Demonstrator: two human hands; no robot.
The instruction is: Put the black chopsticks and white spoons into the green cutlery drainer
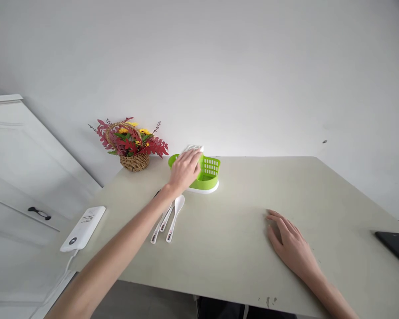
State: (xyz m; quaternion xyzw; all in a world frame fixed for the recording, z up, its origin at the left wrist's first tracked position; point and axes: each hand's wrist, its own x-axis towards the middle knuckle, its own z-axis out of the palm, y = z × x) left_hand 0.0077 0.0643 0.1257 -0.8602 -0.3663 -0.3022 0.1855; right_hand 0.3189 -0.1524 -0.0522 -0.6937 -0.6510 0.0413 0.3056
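My left hand (185,169) is at the green plastic basket (213,166), over its left part. Its fingers are closed on a white item with grey markings (196,148), mostly covered by the hand; whether it is a cloth or a packet I cannot tell. The basket has slotted walls and a white base (204,191). Under and beside my left forearm lie several white spoons (176,217), handles pointing towards me; a dark tip (157,193) shows by the arm. My right hand (291,243) rests on the tabletop, fingers loosely stretched out, holding nothing.
A wicker basket of artificial flowers (134,161) stands at the back left near the wall. A white power bank (83,228) with a cable lies at the left edge of the table (239,248). At the far right is a black phone (397,248). A white cabinet (26,177) adjoins on the left.
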